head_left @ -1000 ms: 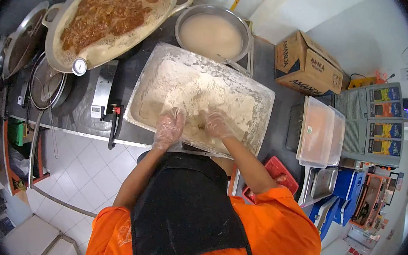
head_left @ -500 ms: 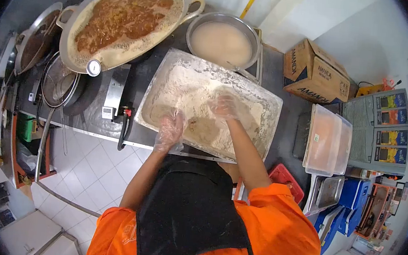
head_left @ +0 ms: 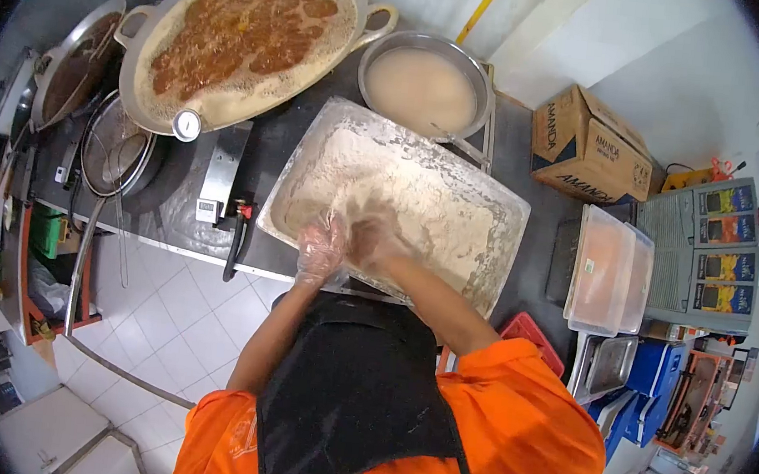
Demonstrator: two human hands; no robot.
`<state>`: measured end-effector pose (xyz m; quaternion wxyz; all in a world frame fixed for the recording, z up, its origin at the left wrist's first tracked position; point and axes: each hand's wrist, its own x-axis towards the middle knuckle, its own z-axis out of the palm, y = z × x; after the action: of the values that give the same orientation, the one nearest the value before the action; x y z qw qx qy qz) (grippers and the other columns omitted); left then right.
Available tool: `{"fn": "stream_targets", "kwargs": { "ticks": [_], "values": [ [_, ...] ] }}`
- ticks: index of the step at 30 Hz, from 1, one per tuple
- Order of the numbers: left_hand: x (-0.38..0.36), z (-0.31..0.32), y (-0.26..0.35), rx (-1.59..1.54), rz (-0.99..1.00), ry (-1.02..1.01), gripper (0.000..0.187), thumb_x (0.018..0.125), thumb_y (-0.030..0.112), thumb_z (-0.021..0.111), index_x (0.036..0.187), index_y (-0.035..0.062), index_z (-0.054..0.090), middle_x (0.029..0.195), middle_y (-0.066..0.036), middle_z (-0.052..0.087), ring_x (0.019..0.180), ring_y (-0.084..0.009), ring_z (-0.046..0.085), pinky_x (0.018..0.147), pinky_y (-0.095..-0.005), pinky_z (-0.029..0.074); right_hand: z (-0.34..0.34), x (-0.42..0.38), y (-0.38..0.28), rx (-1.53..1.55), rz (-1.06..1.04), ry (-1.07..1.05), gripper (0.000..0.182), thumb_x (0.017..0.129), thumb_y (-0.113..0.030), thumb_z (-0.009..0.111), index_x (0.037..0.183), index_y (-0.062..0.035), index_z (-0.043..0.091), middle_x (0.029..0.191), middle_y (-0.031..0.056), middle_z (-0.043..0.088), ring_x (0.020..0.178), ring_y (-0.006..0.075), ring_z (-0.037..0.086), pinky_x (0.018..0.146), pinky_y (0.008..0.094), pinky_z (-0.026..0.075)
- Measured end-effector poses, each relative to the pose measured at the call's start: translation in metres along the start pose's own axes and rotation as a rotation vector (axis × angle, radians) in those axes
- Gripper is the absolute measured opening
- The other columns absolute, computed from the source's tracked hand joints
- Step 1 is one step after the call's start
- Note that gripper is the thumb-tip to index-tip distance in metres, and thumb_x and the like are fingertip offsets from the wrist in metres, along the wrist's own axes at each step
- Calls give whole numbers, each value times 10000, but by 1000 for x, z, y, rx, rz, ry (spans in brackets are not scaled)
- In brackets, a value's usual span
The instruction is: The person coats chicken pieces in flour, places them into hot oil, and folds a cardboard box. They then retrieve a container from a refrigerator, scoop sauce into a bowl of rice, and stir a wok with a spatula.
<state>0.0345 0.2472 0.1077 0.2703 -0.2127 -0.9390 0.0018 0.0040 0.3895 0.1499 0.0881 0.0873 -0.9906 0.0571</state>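
So in the head view the tray (head_left: pixel 504 249) sits a bit right of centre in the frame, on the dark counter (head_left: pixel 179 186), just beside the bowl (head_left: pixel 483 108) above it, with pale flour (head_left: pixel 408 176) all over the bottom. The left hand (head_left: pixel 322 242), in a clear plastic glove, is at the tray's lower left and looks kinda cupped, but I honestly can't tell if it's closed on anything. The right hand (head_left: pixel 377 240) is right next to it, down by the flour and all motion blur, so no clue whether those fingers are spread or gripping something. Handling-wise, I'd guess the flour is light and soft, dead easy to push or scoop with cupped palms, nothing fragile about it. The tray looks like stiff metal, and I'd bet it's fairly heavy loaded, plus dusty plastic gloves probably slip on it, so I'd grab it by the rims at the two short ends. Direction: its long axis slants from upper left down to lower right of the frame, short ends facing left and right, no obvious front. It lies flat, mouth up.
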Motion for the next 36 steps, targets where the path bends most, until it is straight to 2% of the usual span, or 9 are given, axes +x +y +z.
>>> {"fn": "stream_targets", "kwargs": {
  "ticks": [2, 6, 9, 12, 18, 20, 23, 26, 36],
  "values": [
    [8, 1, 3, -101, -103, 24, 425, 840, 181, 563, 1207, -24, 498, 806, -186, 558, 662, -314, 530, 560, -455, 406, 2, 9, -5, -83, -293, -498, 370, 917, -281, 404, 952, 12, 626, 857, 176, 646, 836, 285, 636, 704, 398, 513],
    [11, -8, -1, 14, -27, 109, 285, 874, 211, 545, 1072, 6, 543, 812, -181, 551, 628, -312, 533, 522, -417, 408, -57, 36, 4, 288, -4, -1092, 285, 846, -162, 520, 1041, 2, 647, 930, 210, 666, 833, 360, 649, 787, 400, 531],
    [5, 4, 1, -111, -125, 119, 205, 904, 214, 512, 987, 32, 558, 794, -164, 541, 632, -318, 538, 548, -429, 412, 104, -8, 72, 219, -102, -247, 354, 867, -218, 537, 1129, 9, 612, 1027, 211, 640, 907, 352, 632, 818, 390, 521],
    [6, 3, 0, -66, -76, 116, 174, 922, 210, 482, 923, 53, 559, 795, -154, 537, 644, -318, 539, 583, -427, 419, 26, 41, 98, 1110, 179, -819, 441, 887, -302, 543, 1207, 0, 572, 1162, 230, 576, 1066, 356, 564, 959, 416, 438],
    [19, -17, 3, -211, -195, 32, 182, 916, 212, 488, 888, 42, 547, 807, -150, 543, 674, -316, 532, 589, -425, 414, 93, 39, 89, 349, 254, -226, 407, 918, -319, 511, 1178, -18, 593, 1112, 227, 609, 1038, 352, 591, 901, 448, 471],
    [24, -20, 5, -321, -268, 10, 174, 911, 205, 496, 885, 40, 545, 805, -148, 542, 676, -314, 532, 584, -422, 413, 97, 12, 61, -20, -214, -233, 437, 878, -343, 504, 1041, 44, 625, 916, 230, 660, 915, 329, 645, 843, 421, 494],
    [27, -32, 1, -246, -196, 41, 158, 903, 188, 506, 880, 37, 543, 801, -149, 537, 677, -314, 530, 578, -419, 413, 96, 27, 28, 7, -230, -932, 451, 862, -354, 577, 1152, -9, 592, 1180, 219, 600, 1034, 331, 603, 866, 427, 494],
    [30, -38, -2, -61, -48, 128, 142, 899, 169, 507, 881, 32, 540, 789, -158, 528, 676, -323, 527, 578, -422, 415, -51, 39, 6, 418, 68, -963, 427, 847, -319, 605, 1102, 24, 623, 1106, 231, 629, 1003, 317, 620, 868, 413, 489],
    [15, -13, 3, -200, -146, 149, 157, 915, 193, 492, 905, 44, 538, 765, -159, 509, 672, -326, 527, 617, -424, 421, 56, 38, 112, 472, 463, -802, 731, 829, -469, 560, 1307, 75, 457, 1174, 270, 588, 1133, 301, 562, 966, 395, 420]
  ]
}}
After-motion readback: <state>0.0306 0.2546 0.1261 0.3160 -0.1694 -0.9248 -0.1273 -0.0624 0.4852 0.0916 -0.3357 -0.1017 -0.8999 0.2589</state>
